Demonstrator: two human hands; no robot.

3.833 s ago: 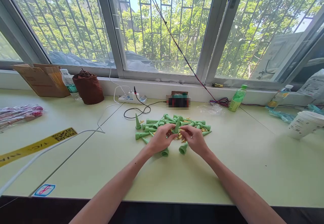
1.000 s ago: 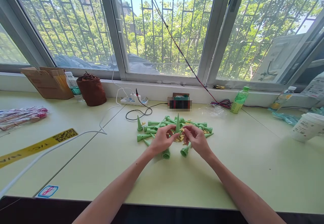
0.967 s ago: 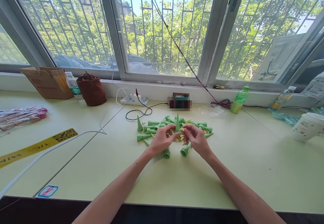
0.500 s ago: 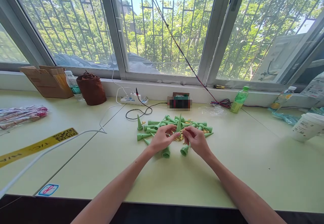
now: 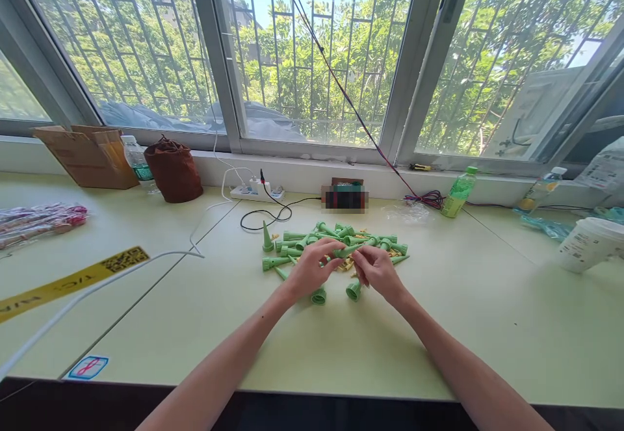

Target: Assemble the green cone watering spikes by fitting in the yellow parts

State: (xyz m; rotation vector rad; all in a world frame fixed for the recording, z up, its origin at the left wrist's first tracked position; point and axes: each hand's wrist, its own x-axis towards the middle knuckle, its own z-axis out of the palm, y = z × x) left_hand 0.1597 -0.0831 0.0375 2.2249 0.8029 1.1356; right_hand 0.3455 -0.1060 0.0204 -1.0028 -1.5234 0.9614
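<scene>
My left hand (image 5: 318, 267) is closed on the wide end of a green plastic watering spike (image 5: 347, 250), which lies almost level with its thin end towards the right. Close beside it, my right hand (image 5: 380, 271) is pinched, its fingertips by the spike; whatever is between them is too small and covered to make out. Around and behind both hands lies a pile of similar green spikes (image 5: 291, 236) with small yellow pieces (image 5: 345, 266) among them. One spike (image 5: 267, 236) stands upright at the pile's left. Two more show their open ends near my wrists.
Behind the pile are a power strip (image 5: 257, 192), a black cable and a small dark box (image 5: 344, 198). A brown pouch (image 5: 173, 169) and cardboard box (image 5: 88, 156) stand back left. On the right are a green bottle (image 5: 459, 192) and a white cup (image 5: 588, 244). A white cable crosses the left side.
The spike in my left hand has tipped from upright to nearly level, pointing right. My right hand has stayed pinched close by, shifting only slightly.
</scene>
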